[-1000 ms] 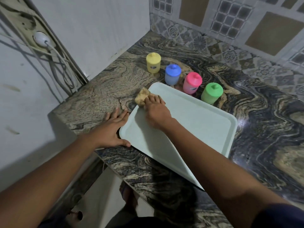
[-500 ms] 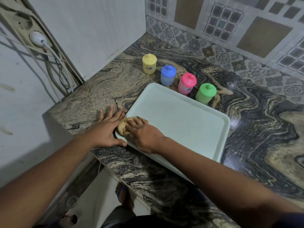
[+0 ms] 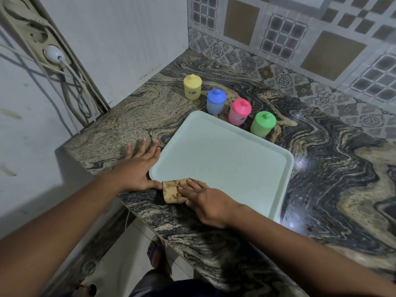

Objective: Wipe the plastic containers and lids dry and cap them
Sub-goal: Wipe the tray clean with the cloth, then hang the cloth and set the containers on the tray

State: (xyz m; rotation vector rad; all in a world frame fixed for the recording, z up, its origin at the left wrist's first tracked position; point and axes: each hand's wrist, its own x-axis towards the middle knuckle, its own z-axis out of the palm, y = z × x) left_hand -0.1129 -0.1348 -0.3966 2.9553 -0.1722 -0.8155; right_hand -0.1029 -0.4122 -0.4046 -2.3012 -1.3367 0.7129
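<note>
Fingers [image 3: 189, 185] of the right hand [image 3: 205, 200] lie straight, pressing a folded cloth [image 3: 171, 190] onto the tray [image 3: 225, 163] at its near-left corner. The left hand [image 3: 137, 168], flat and open on the desk [image 3: 321, 168], likely braces the tray's edge. Four capped containers [image 3: 239, 111] stand in a row just beyond the tray

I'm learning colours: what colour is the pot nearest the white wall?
The pot is yellow, clearest in the head view.

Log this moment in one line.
right hand: presses cloth on tray edge | left hand: flat on counter, touching tray | containers: four, capped
</note>
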